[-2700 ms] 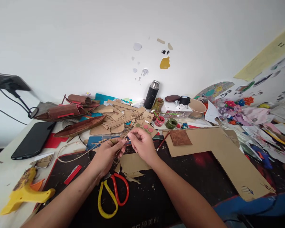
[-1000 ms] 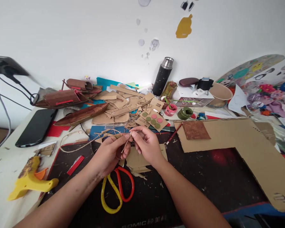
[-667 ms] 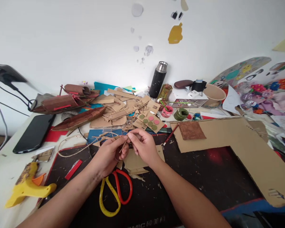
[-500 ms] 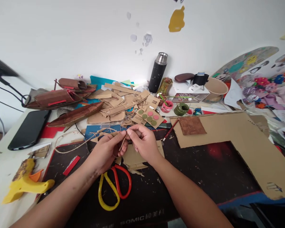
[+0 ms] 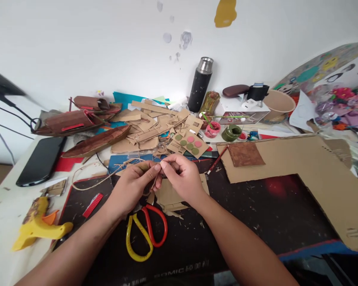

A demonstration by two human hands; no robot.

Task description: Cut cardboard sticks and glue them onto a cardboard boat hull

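The twine (image 5: 92,186) loops out over the counter (image 5: 6,212) on the left and runs in to the left hand (image 5: 137,180), whose grip is pinched closed on it. Its short end hangs just below the fingertips. The right hand (image 5: 181,178) pinches the same spot, thumb and finger closed, tips meeting the left's.

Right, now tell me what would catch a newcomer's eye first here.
Probably the scissors, with one yellow and one red handle, bright on the dark mat just below the two hands. Next, the yellow glue gun at the lower left, on the pale tabletop. Behind the hands, brown model boats sit at the left beside a heap of cardboard scraps.
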